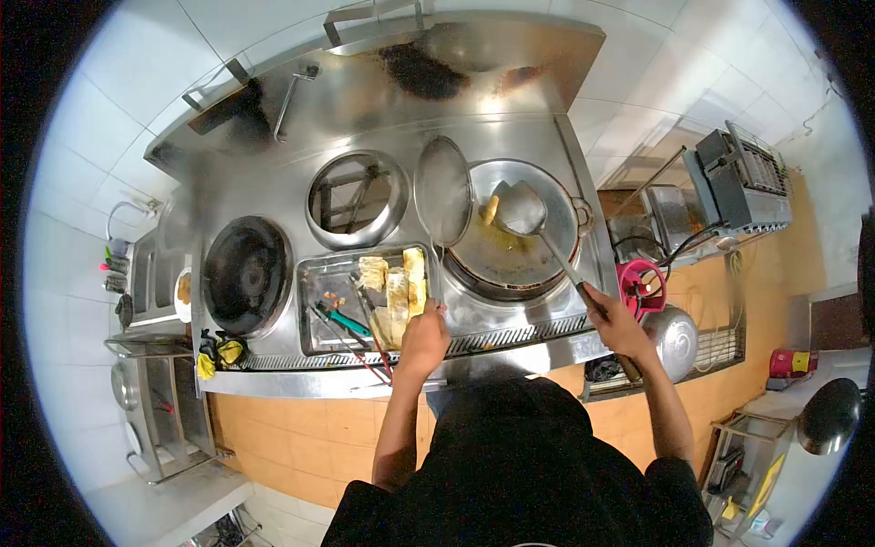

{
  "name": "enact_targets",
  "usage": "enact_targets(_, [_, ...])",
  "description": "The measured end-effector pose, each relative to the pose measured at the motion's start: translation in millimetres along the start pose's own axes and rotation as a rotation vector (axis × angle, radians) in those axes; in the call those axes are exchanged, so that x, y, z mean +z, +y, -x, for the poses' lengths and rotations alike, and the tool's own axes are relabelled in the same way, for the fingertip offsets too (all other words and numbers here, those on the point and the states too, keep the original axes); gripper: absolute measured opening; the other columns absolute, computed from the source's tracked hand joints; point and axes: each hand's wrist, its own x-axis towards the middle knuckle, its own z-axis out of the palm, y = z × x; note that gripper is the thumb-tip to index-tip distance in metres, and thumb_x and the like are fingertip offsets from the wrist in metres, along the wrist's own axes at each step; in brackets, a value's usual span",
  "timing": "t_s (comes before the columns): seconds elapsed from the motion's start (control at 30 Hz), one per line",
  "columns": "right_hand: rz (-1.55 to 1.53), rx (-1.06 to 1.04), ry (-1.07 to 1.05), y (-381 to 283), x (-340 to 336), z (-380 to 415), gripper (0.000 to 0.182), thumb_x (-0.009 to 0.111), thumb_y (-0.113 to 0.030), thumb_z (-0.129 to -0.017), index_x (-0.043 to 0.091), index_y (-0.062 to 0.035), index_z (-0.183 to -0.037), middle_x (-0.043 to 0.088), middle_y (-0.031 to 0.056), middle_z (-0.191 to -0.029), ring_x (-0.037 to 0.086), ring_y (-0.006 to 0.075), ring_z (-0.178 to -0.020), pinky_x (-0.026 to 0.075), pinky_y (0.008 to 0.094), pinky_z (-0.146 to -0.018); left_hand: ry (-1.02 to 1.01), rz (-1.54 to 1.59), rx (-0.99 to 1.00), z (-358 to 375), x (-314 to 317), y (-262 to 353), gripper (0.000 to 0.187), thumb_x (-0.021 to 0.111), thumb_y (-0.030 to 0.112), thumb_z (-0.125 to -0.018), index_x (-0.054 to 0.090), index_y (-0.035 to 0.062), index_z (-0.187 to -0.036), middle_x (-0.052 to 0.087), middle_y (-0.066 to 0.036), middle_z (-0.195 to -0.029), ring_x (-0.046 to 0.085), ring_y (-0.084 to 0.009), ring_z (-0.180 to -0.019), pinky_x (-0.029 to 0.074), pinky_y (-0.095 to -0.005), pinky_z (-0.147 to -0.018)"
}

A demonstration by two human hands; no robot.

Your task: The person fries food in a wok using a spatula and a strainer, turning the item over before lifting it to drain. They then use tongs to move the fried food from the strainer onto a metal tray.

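The person is standing at the steel range and working the wok (510,260) with both hands at once. The right hand (618,326) is closing fully around the long handle of a ladle (521,210), whose bowl is hovering over the oil near a piece of fried food (490,210). The left hand (426,335) is gripping the handle of a round mesh skimmer (444,190), held up over the wok's left rim, just beside the tray (319,328) of pale fried pieces (tongs are lying in that tray too).

To my eye this is the lifting-out step: the ladle is nudging food toward the skimmer. The next move calls for bringing the two heads together under the piece, keeping the skimmer level so oil drains back.

The ladle's long axis is running diagonally, handle low at the right hand, bowl pointing up and left toward the back of the wok.
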Motion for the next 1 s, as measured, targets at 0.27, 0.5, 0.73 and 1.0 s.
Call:
enact_targets(0.27, [-0.113,0.045,0.017,-12,18,3,0.05,0.053,-0.009,-0.093,0.045,-0.0038,-0.142,0.06,0.0316,-0.118,0.061,0.038,-0.112,0.044,0.0359,-0.096,0.04,0.019,0.001,13,-2,3,0.02,0.045,0.006,-0.092,0.053,-0.0055,-0.106,0.063,-0.033,-0.086,0.06,-0.0511,-0.085,0.046,-0.0567,-0.075])
enact_targets(0.5, [-0.085,0.034,0.104,-5,-2,12,0.05,0.05,-0.007,-0.094,0.041,0.0036,-0.142,0.059,0.0236,-0.129,0.056,0.022,-0.115,0.041,0.0298,-0.099,0.079,-0.002,0.053,14,20,-6,0.02,0.046,0.012,-0.096,0.055,-0.0036,-0.106,0.062,-0.034,-0.082,0.06,-0.0508,-0.085,0.045,-0.0578,-0.074])
enact_targets(0.73, [-0.14,0.094,0.178,13,-2,25,0.05,0.051,-0.009,-0.093,0.042,0.0018,-0.142,0.054,0.0286,-0.133,0.05,0.0337,-0.129,0.035,0.0347,-0.108,-0.009,-0.057,0.153,9,39,2,0.023,0.047,0.004,-0.086,0.056,-0.0045,-0.106,0.064,-0.032,-0.086,0.062,-0.0487,-0.086,0.047,-0.0557,-0.077])
enact_targets(1.0, [-0.108,0.177,0.21,12,8,47,0.05,0.051,-0.009,-0.094,0.042,-0.0023,-0.143,0.068,0.0241,-0.099,0.063,0.0242,-0.081,0.05,0.0359,-0.081,0.045,-0.034,0.19,14,39,-8,0.027,0.047,0.003,-0.085,0.057,-0.0057,-0.108,0.065,-0.03,-0.094,0.062,-0.0471,-0.09,0.049,-0.0525,-0.081])
